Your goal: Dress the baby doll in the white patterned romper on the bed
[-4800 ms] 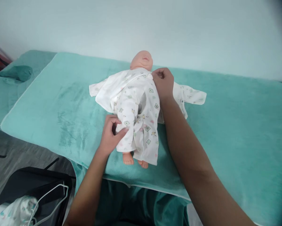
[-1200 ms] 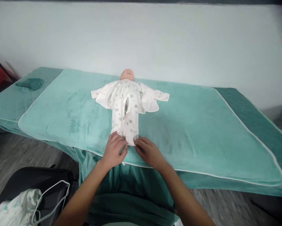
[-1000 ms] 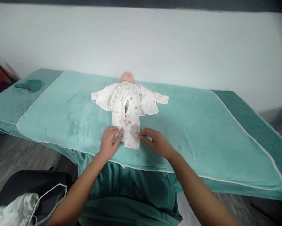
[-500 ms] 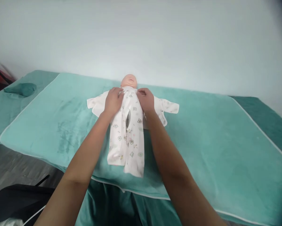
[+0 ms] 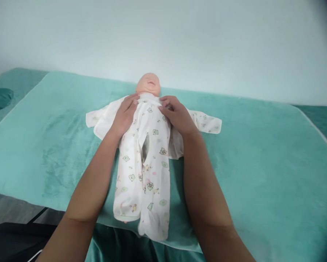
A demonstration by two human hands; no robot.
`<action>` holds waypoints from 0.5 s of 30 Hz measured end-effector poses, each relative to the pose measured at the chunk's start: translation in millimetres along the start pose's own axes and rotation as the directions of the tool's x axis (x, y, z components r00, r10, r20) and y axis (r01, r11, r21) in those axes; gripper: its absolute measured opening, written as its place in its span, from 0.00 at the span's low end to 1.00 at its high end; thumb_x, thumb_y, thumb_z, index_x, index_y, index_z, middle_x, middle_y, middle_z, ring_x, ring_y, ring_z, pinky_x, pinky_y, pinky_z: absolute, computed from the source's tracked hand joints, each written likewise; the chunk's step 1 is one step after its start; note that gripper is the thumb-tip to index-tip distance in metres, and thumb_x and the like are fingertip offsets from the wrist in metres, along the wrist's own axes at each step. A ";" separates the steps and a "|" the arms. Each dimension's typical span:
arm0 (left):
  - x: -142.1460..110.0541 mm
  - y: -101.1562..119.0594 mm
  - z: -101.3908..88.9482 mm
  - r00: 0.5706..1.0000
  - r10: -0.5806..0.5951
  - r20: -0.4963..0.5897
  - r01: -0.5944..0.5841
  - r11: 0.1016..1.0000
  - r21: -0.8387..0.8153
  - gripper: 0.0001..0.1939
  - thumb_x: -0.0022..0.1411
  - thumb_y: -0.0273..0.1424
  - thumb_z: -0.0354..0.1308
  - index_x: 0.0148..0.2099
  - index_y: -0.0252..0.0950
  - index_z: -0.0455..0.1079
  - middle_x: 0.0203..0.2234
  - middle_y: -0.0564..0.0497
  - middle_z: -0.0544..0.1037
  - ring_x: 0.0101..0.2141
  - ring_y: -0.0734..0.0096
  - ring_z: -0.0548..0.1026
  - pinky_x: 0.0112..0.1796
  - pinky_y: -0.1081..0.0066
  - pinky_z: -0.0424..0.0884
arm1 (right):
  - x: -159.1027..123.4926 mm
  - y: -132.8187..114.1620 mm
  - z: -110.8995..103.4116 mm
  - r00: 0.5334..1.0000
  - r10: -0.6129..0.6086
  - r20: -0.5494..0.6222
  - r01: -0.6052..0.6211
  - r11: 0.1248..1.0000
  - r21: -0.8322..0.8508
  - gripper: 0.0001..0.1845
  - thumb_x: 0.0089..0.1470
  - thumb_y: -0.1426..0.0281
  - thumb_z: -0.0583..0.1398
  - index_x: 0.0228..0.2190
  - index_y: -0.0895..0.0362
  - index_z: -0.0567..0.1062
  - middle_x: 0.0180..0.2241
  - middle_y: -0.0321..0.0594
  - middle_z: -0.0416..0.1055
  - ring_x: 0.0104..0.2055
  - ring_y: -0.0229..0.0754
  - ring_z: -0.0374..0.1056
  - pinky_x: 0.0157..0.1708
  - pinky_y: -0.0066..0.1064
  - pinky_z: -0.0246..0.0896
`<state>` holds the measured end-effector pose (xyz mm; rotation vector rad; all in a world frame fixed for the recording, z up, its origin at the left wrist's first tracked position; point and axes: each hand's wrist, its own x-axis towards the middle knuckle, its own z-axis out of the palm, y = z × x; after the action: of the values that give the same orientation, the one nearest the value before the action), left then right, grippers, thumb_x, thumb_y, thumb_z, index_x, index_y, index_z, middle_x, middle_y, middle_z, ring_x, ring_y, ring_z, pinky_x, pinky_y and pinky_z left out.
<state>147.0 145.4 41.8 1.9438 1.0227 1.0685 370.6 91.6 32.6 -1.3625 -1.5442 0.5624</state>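
A baby doll (image 5: 148, 83) lies on its back, head toward the wall, dressed in white printed clothes. Its baby pants (image 5: 154, 156), with a slit at the crotch, reach up to the chest. My left hand (image 5: 126, 112) has thumb and fingers closed at the left end of the waistband. At the opposite end, my right hand (image 5: 176, 112) pinches the waistband between thumb and curled fingers. Underneath, a white baby shirt (image 5: 207, 122) spreads its sleeves out to both sides. The doll's hands are hidden, and its feet are almost wholly covered by the pant legs.
The doll rests on a green padded massage bed (image 5: 250, 163) with white piping, pushed against a pale wall (image 5: 179, 40). A face hole (image 5: 1, 97) is at the bed's left end. Something black (image 5: 16, 240) stands low at the front left, above the grey floor.
My view has come closer to the doll, which now looks larger. Both hands stay at the waistband; the right hand's fingers have shifted, with thumb and forefinger now more clearly visible.
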 end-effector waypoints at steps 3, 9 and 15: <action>8.1 -1.8 3.2 0.998 0.014 -0.067 -0.009 0.998 0.068 0.10 0.71 0.34 0.51 0.46 0.39 0.72 0.52 0.46 0.76 0.55 0.64 0.73 0.61 0.58 0.66 | -0.1 2.6 -3.1 0.998 -0.023 0.060 0.025 0.999 -0.030 0.05 0.59 0.65 0.62 0.34 0.52 0.71 0.56 0.40 0.70 0.52 0.44 0.66 0.53 0.42 0.64; 14.6 -0.3 1.8 0.998 0.016 -0.059 -0.008 0.992 0.127 0.10 0.63 0.36 0.63 0.38 0.38 0.67 0.45 0.48 0.74 0.49 0.65 0.73 0.54 0.60 0.69 | 0.0 -3.8 12.6 0.987 -0.150 -0.061 0.150 0.989 -0.005 0.10 0.64 0.59 0.58 0.35 0.51 0.67 0.50 0.39 0.74 0.55 0.46 0.68 0.59 0.44 0.61; 11.8 2.1 0.8 0.996 0.085 -0.027 -0.077 0.970 0.230 0.10 0.67 0.38 0.59 0.39 0.38 0.65 0.42 0.48 0.75 0.49 0.60 0.73 0.54 0.57 0.68 | 23.2 -2.9 17.9 0.984 -0.171 -0.049 0.158 0.967 -0.198 0.10 0.66 0.57 0.57 0.37 0.51 0.67 0.33 0.35 0.71 0.42 0.46 0.70 0.50 0.43 0.65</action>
<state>152.5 154.6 47.3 2.1732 1.1377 1.0745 355.7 116.9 35.6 -1.3659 -1.6734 0.2670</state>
